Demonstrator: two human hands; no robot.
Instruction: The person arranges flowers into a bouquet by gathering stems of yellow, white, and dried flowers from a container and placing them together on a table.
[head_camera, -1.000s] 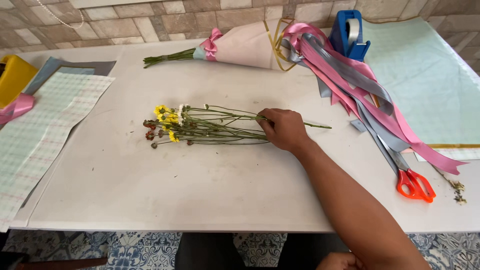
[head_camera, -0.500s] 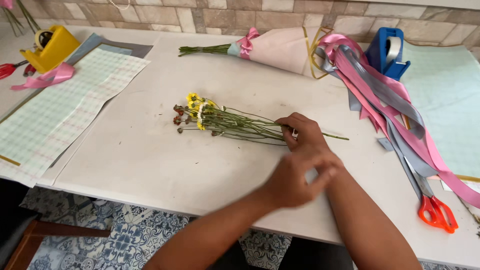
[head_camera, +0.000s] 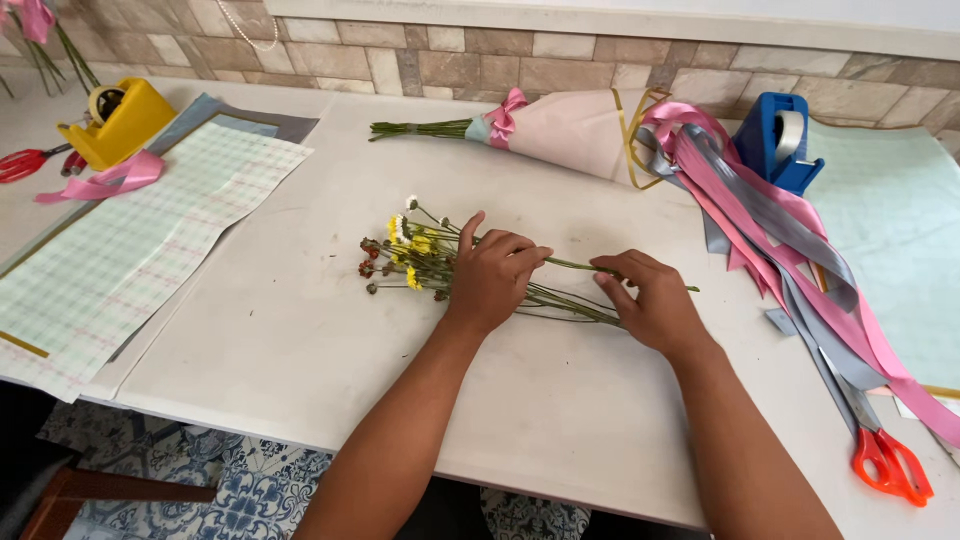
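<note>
Fingers of the left hand are curled down over a small bunch of flowers, just behind the yellow and white heads, pressing them to the white tabletop instead of lifting them. Fingers of the right hand are bent and pinching the thin green stems near their cut ends, at about 3 o'clock from the left hand. The bunch lies flat near the middle of the tabletop, heads toward 9 o'clock and stems toward 3 o'clock, with a few dark red buds at the outer edge of the heads. At 12 o'clock from the hands lies a finished bouquet wrapped in pale pink paper with a pink bow. At 2 o'clock a heap of pink and grey ribbons trails down toward orange-handled scissors at 4 o'clock, with a blue tape dispenser behind it. At 9 to 10 o'clock lie checked paper sheets and a yellow tape dispenser. The stems look slender and loosely gathered, so a firm press from the left hand could, I judge, crush the small heads or snap a stalk. A pull from the right hand while the left holds down could strip leaves or slide single stems out of line. Ribbons close on the right might also catch the stem ends if the bunch swings that way.
</note>
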